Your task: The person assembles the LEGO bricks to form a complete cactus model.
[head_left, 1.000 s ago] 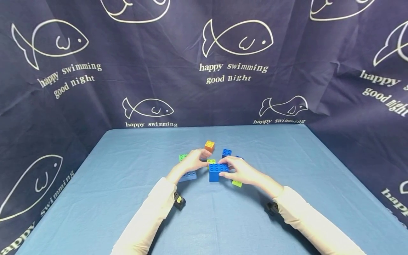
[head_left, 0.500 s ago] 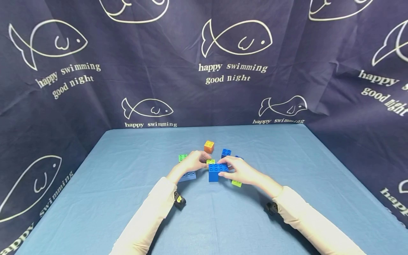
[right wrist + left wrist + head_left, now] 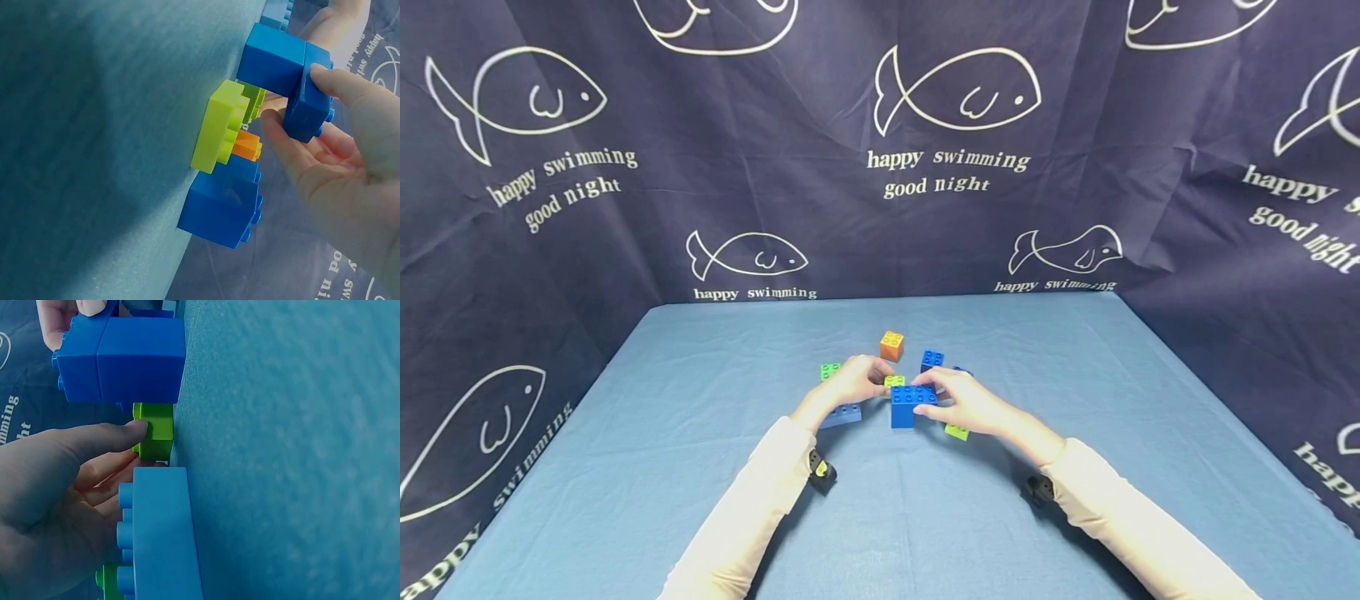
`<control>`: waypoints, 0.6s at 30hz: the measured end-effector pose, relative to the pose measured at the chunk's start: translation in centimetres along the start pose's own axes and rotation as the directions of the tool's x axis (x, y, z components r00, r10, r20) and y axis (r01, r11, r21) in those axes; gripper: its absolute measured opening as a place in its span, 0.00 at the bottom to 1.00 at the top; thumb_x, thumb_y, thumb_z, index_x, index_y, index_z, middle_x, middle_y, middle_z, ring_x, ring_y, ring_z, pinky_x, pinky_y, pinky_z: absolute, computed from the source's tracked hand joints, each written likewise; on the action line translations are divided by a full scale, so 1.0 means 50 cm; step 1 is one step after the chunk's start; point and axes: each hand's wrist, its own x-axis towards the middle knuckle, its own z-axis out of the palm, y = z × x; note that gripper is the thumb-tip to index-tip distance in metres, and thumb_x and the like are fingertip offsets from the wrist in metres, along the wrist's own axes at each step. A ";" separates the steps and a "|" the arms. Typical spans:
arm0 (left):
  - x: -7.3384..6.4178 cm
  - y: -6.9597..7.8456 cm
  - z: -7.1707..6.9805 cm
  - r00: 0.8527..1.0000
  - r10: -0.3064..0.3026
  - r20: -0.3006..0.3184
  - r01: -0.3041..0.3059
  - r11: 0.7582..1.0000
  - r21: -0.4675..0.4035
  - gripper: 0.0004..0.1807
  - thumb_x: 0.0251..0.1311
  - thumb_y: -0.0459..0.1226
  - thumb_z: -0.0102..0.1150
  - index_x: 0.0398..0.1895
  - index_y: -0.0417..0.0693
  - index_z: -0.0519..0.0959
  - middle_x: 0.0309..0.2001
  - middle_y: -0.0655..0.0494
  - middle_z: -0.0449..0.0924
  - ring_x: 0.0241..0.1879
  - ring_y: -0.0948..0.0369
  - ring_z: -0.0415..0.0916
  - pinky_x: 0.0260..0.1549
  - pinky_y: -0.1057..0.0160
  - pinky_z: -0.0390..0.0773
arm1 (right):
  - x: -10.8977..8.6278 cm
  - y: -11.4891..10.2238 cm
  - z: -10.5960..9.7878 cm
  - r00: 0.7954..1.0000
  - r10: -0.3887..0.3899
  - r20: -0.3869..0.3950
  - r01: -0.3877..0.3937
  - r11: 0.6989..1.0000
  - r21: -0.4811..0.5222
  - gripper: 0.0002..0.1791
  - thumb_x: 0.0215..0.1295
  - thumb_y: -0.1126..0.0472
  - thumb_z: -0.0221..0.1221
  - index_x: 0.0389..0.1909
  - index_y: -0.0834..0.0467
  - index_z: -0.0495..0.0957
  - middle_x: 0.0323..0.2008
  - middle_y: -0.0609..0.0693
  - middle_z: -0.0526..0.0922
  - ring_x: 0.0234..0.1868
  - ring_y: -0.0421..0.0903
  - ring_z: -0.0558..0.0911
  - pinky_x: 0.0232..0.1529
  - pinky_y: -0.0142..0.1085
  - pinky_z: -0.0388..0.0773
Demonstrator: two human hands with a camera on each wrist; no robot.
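Note:
My left hand [image 3: 857,379] pinches a small lime-green brick [image 3: 157,428]; in the left wrist view the thumb lies on its near side, while the other fingers are partly hidden behind it. My right hand [image 3: 966,400] holds a dark blue stack [image 3: 903,410] between thumb and fingers. In the right wrist view this stack is a long studded brick [image 3: 307,103] joined to a blue block [image 3: 273,57], which juts out past the hand. The blue stack stands just in front of and to the right of the lime-green brick.
Beside my left hand lie a light blue brick [image 3: 842,415] and a green brick [image 3: 830,371]. An orange brick [image 3: 891,346] stands farther back. Around my right hand are a dark blue brick [image 3: 932,359], another blue one [image 3: 219,206] and a flat lime brick [image 3: 957,432].
My left fingers and thumb have drawn in around the lime-green brick, coming away from the orange one. My right hand and the blue stack stay where they were.

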 end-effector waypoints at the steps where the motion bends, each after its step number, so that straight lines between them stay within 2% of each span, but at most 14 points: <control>1: -0.001 0.000 0.000 1.000 -0.003 0.001 0.003 1.000 0.001 0.16 0.54 0.32 0.64 0.47 0.40 0.79 0.44 0.46 0.83 0.45 0.54 0.81 0.47 0.59 0.78 | 0.000 0.000 0.000 1.000 -0.004 0.000 0.004 1.000 0.000 0.21 0.60 0.56 0.62 0.52 0.62 0.74 0.50 0.58 0.79 0.49 0.52 0.79 0.44 0.38 0.81; 18: -0.002 0.001 0.000 1.000 -0.029 -0.008 0.029 0.999 -0.020 0.18 0.51 0.33 0.67 0.47 0.39 0.79 0.45 0.45 0.83 0.45 0.54 0.81 0.47 0.59 0.78 | -0.001 0.003 0.001 1.000 -0.012 -0.007 0.012 1.000 0.001 0.21 0.60 0.56 0.63 0.51 0.61 0.75 0.50 0.57 0.79 0.49 0.52 0.79 0.43 0.39 0.81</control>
